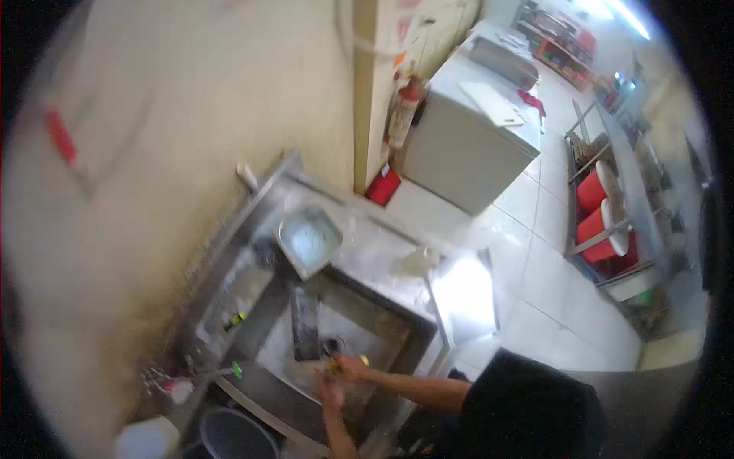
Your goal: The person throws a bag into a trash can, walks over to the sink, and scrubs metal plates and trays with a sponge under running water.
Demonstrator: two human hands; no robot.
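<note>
Over a metal sink basin (359, 306), my two hands are close together, at the lower middle of the view. My right hand (352, 369) comes in from the right, below a black sleeve, with its fingers closed round something small and yellowish that is too blurred to name. Just below it, my left hand (330, 392) reaches up from the bottom edge and touches the same spot, its fingers also closed. A dark rectangular object (305, 321) lies in the basin just beyond my hands, with a small dark round item (333, 346) beside it.
A square metal container (310, 239) rests on the sink's rim. Green-tipped taps (235, 370) stick out at the left, above a dark bucket (237, 434). A white cabinet (466, 145), a fire extinguisher (404, 115) and a rack with red buckets (600, 229) stand farther off.
</note>
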